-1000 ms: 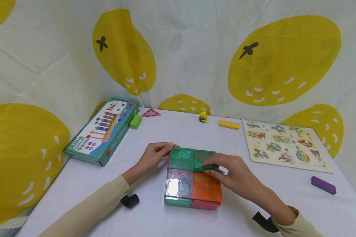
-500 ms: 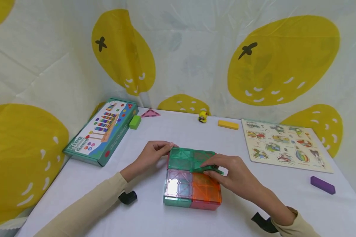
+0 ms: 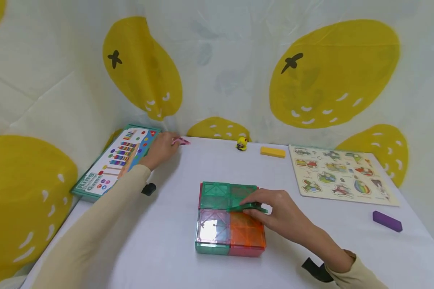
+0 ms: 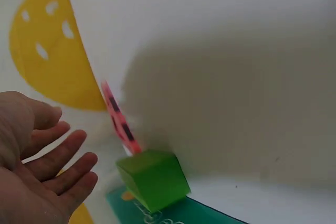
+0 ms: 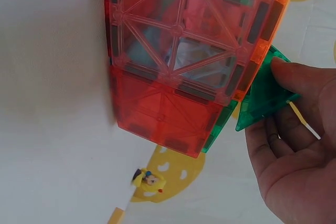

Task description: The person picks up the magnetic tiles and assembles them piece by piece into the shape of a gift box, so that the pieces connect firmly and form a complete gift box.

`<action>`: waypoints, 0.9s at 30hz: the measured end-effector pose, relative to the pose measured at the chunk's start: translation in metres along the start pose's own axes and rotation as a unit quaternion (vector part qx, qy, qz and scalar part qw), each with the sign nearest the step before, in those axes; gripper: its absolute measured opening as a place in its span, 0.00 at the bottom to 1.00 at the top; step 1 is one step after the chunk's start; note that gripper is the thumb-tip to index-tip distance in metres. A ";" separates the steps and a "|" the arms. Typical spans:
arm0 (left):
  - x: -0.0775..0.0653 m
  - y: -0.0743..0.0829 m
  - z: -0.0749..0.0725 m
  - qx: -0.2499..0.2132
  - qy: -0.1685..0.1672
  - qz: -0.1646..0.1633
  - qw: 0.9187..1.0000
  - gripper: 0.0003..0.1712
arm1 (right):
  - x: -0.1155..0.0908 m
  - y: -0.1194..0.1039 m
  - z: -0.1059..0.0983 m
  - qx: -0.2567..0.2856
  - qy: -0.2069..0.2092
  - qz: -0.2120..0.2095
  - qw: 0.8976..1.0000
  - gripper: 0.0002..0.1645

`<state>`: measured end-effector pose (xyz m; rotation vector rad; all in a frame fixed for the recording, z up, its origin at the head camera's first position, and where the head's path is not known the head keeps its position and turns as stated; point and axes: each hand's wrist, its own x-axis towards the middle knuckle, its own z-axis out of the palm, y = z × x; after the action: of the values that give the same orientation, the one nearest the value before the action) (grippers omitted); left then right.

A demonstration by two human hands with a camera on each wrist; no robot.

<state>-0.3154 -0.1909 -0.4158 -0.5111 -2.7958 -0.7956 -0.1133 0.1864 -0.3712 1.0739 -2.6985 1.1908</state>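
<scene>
My left hand [image 3: 160, 150] reaches to the back left beside a pink triangular magnetic tile [image 3: 182, 141]. In the left wrist view its fingers [image 4: 63, 158] are spread, apart from the pink tile [image 4: 119, 121] and a green block [image 4: 155, 182]. That block is hidden behind the hand in the head view. With thumb and fingers, my right hand [image 3: 285, 216] pinches a green triangular magnetic tile [image 5: 265, 93]. It holds this tile at the top of a low box of see-through magnetic tiles [image 3: 215, 226], whose top squares are green, clear purplish and orange.
A ring game box [image 3: 119, 160] lies at the back left. Along the back edge are a small yellow figure [image 3: 241, 143] and a yellow block [image 3: 273, 152]. On the right are a wooden picture puzzle board [image 3: 341, 176] and a purple block [image 3: 387, 221].
My left hand has left the tile box's far left corner and moved back and left to the pink triangle. My right hand still holds the green triangle in nearly the same place.
</scene>
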 end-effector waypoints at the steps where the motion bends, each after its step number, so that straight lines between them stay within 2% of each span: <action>1: 0.004 -0.005 0.000 0.007 -0.013 -0.017 1.000 0.15 | 0.000 0.000 0.000 0.002 -0.002 0.001 1.000 0.16; 3: 0.010 -0.014 0.001 0.020 -0.038 -0.040 0.998 0.17 | 0.000 0.000 0.001 0.005 -0.007 0.003 1.000 0.16; 6: 0.017 -0.022 0.006 0.033 -0.058 -0.051 0.996 0.15 | 0.001 0.000 0.001 0.006 -0.009 0.007 1.000 0.15; 9: 0.023 -0.024 0.010 0.041 -0.063 -0.058 0.995 0.13 | 0.000 0.000 0.000 0.006 -0.007 0.009 1.000 0.15; 16: 0.033 -0.022 0.018 0.053 -0.092 -0.104 0.989 0.16 | -0.001 0.001 -0.001 0.009 -0.004 0.009 1.000 0.15; 22: 0.036 -0.028 0.021 0.060 -0.075 -0.091 0.991 0.17 | -0.001 0.002 0.001 0.014 0.001 0.001 1.000 0.15; 27: 0.039 -0.031 0.026 0.021 -0.062 -0.106 0.992 0.20 | -0.003 0.003 0.002 0.011 0.005 0.001 1.000 0.16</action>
<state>-0.3646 -0.1908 -0.4413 -0.2673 -3.0113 -0.7663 -0.1128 0.1884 -0.3753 1.0656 -2.6859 1.2259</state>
